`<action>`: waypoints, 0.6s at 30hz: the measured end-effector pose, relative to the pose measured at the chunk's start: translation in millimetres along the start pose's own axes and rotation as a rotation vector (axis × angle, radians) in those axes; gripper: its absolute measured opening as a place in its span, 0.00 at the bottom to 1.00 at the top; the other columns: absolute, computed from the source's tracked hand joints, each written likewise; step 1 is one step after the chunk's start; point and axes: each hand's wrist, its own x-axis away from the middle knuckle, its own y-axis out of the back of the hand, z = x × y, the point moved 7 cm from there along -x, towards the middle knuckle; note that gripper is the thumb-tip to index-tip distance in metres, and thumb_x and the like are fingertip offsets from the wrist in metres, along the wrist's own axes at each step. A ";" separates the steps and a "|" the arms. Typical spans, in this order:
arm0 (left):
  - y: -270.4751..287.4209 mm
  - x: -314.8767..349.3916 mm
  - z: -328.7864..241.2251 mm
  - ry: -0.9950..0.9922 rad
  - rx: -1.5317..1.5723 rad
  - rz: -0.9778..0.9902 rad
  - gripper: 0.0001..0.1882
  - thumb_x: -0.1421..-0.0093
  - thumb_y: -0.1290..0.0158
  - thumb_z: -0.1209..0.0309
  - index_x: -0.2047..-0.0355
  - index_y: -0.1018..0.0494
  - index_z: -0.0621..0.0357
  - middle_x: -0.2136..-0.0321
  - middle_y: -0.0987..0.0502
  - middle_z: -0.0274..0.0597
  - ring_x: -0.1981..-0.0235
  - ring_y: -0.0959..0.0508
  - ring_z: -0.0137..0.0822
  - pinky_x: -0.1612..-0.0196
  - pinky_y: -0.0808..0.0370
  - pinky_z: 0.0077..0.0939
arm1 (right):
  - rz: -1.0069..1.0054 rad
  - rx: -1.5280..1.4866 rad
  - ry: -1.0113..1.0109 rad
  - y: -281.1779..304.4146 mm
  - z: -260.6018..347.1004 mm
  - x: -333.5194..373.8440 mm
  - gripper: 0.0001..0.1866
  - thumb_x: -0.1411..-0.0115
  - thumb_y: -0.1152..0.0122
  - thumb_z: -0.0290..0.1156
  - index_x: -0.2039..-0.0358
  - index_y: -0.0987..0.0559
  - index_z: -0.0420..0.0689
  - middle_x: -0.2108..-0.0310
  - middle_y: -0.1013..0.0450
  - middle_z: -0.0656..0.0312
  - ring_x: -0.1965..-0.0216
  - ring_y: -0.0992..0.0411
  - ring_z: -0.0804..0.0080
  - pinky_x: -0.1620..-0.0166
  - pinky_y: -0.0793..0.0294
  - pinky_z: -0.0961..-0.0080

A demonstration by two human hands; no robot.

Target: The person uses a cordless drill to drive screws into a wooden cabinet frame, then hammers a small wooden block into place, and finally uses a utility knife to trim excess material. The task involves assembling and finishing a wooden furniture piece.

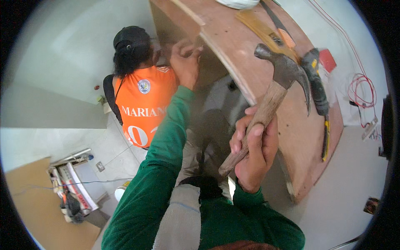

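A claw hammer (pixel 268 100) with a worn wooden handle is gripped in my right hand (pixel 260 152), its dark steel head raised above a curved plywood counter (pixel 225 21). My left hand (pixel 185 62) reaches forward to the counter's left edge, beside the panel beneath it. Its fingers are curled together, and I cannot make out what is between them. Close by my left forearm, a co-worker in an orange jersey (pixel 143 104) and dark cap crouches, partly behind my hand.
On the counter lie a handsaw (pixel 275 21), a yellowish wooden piece (pixel 260 31), a dark green tool (pixel 318 89) and a yellow-black tool (pixel 326 139). Red cable (pixel 361 89) hangs at the right. A container of assorted items (pixel 75 187) and a brown board (pixel 29 200) are lower left.
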 end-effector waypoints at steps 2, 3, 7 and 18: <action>-3.7 -0.5 -19.6 -0.133 -0.062 0.004 0.23 0.41 0.33 0.84 0.46 0.25 0.65 0.58 0.16 0.43 0.59 0.17 0.33 0.53 0.18 0.27 | -0.108 0.072 0.006 8.6 33.6 -12.5 0.22 0.21 0.46 0.44 0.41 0.30 0.37 0.68 0.29 0.64 0.74 0.38 0.84 0.72 0.39 0.84; -7.4 -0.4 -26.7 -0.155 -0.153 -0.005 0.21 0.39 0.36 0.86 0.46 0.23 0.64 0.58 0.16 0.40 0.59 0.17 0.30 0.50 0.18 0.26 | -0.161 0.090 -0.015 15.7 50.0 -16.2 0.21 0.21 0.45 0.43 0.40 0.29 0.37 0.64 0.27 0.63 0.71 0.37 0.85 0.69 0.37 0.84; -19.0 2.3 -49.8 -0.167 -0.307 0.028 0.20 0.39 0.33 0.79 0.48 0.26 0.62 0.59 0.17 0.43 0.59 0.18 0.33 0.53 0.19 0.30 | -0.382 0.418 -0.054 57.8 111.9 -30.6 0.19 0.21 0.43 0.38 0.40 0.24 0.35 0.55 0.24 0.61 0.58 0.28 0.76 0.54 0.26 0.76; 11.6 -7.8 -3.0 -0.040 -0.524 0.159 0.09 0.29 0.44 0.74 0.51 0.22 0.63 0.59 0.14 0.46 0.57 0.14 0.40 0.48 0.17 0.38 | -0.723 1.594 -0.155 272.2 168.4 -86.9 0.27 0.30 0.34 0.40 0.37 0.21 0.37 0.41 0.21 0.38 0.41 0.21 0.40 0.38 0.25 0.50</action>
